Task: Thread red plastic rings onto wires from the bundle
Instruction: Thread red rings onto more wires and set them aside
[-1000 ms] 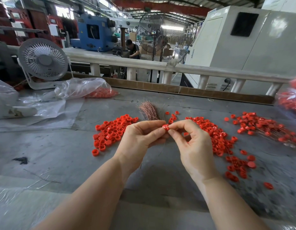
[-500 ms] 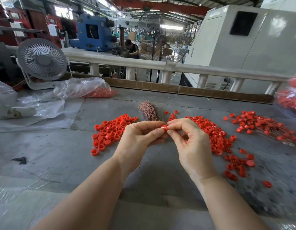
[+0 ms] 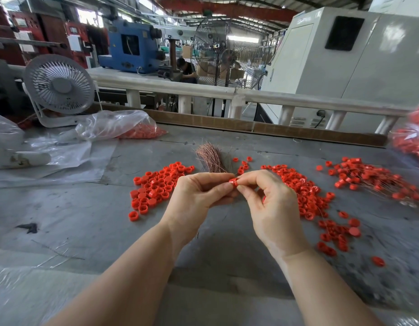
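- Red plastic ring sits between both hands above the table, just in front of the copper wire bundle.
- Left hand fingers and right hand fingers are pinched together on it.
- Loose red rings lie on either side.

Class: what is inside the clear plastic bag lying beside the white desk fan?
Inside the clear plastic bag lies a heap of red rings, at its right end. The crumpled film hides how many.
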Demonstrator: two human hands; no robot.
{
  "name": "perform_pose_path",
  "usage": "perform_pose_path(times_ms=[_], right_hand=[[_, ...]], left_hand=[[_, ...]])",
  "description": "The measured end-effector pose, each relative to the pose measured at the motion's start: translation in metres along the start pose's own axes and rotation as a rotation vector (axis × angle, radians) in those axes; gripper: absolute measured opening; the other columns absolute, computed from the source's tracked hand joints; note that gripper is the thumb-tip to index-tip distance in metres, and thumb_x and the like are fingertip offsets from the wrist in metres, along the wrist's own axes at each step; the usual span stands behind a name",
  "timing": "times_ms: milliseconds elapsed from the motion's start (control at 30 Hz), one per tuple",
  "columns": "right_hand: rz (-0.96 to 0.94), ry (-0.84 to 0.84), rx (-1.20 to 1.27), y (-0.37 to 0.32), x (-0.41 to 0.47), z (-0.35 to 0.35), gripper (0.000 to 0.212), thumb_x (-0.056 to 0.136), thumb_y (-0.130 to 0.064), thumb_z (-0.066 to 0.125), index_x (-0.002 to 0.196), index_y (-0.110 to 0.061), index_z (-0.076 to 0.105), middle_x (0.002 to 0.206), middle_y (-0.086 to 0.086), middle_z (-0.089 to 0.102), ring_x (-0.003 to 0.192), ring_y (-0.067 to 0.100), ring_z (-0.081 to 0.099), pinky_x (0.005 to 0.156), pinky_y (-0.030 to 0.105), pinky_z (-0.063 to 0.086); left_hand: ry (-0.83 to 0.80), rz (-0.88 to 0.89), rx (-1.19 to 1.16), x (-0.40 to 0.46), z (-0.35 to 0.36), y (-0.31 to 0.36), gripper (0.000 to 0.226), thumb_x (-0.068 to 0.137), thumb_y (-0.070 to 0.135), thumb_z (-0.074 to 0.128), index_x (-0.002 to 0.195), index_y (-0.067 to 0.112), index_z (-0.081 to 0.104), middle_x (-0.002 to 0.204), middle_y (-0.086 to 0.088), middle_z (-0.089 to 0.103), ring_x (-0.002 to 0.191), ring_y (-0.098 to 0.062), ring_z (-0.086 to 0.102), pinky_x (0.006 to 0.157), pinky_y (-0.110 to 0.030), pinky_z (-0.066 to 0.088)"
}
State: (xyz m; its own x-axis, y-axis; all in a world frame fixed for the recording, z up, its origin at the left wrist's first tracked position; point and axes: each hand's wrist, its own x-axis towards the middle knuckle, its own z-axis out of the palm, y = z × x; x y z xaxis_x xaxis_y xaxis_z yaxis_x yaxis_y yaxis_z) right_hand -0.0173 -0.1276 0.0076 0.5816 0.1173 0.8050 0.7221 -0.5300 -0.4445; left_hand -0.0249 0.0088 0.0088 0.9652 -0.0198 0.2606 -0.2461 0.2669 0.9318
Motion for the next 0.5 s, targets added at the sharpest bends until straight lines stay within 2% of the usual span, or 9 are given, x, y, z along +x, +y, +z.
perform_pose_path(times_ms=[300,500], right_hand=[[0.055,-0.048,0.053,0.0021,0.0006,-0.0006,0.005,0.078,-0.008,0.062,0.078,-0.008,0.067,0.077,-0.004,0.063,0.076,0.003,0.054,0.071,0.008,0.04],[0.139,-0.022,0.152,-0.0001,0.0011,0.0001,0.006,0.077,-0.011,0.063,0.077,-0.014,0.067,0.075,-0.009,0.063,0.074,-0.002,0.057,0.067,0.005,0.039]], left_hand=[[0.006,0.018,0.05,-0.0008,-0.0008,0.0004,0.014,0.077,-0.001,0.064,0.086,0.008,0.07,0.071,-0.004,0.072,0.067,-0.01,0.068,0.063,-0.017,0.054],[-0.001,-0.072,-0.067,0.0013,-0.0016,-0.0004,0.023,0.065,0.011,0.066,0.088,0.006,0.07,0.071,-0.005,0.072,0.065,-0.01,0.068,0.062,-0.018,0.054]])
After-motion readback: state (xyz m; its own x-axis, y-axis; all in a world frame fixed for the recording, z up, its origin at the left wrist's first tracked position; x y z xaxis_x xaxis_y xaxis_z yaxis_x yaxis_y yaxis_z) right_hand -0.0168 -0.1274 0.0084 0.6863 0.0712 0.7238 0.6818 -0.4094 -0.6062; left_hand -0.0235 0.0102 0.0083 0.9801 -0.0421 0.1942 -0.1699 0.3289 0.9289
